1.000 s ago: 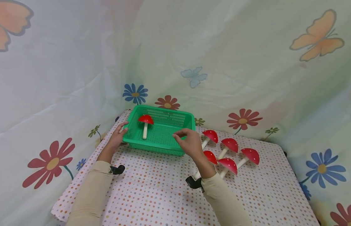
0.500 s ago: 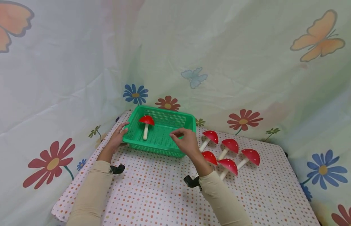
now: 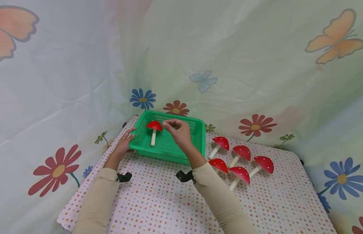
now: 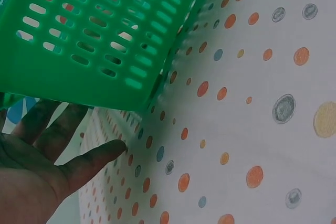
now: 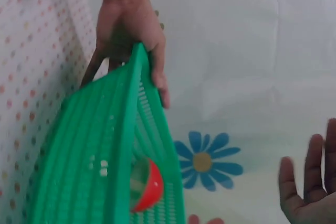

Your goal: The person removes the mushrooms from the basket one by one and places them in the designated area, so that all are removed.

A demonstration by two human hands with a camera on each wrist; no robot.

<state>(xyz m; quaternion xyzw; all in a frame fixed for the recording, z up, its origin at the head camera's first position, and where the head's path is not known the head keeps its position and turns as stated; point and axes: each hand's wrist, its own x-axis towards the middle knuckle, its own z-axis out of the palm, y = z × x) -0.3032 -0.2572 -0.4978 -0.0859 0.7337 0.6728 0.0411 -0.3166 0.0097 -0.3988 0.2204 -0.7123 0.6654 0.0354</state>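
A green plastic basket sits at the back left of the table. Inside it, toward its left end, lies one toy mushroom with a spotted red cap and a white stem. My left hand rests against the basket's left end; in the left wrist view its fingers reach out straight beside the basket wall. Over the basket hovers my right hand, thumb and index fingertip close to the mushroom's cap. Nothing shows between those fingers, and the right wrist view has several of them extended. Whether they touch the cap cannot be told.
Several more red-capped mushrooms lie grouped on the table right of the basket. A dotted cloth covers the table. Behind and beside it hangs a pale curtain printed with flowers and butterflies.
My right hand has moved left and farther over the basket, from its right front corner to near the mushroom's cap. The left hand stays at the basket's left end.
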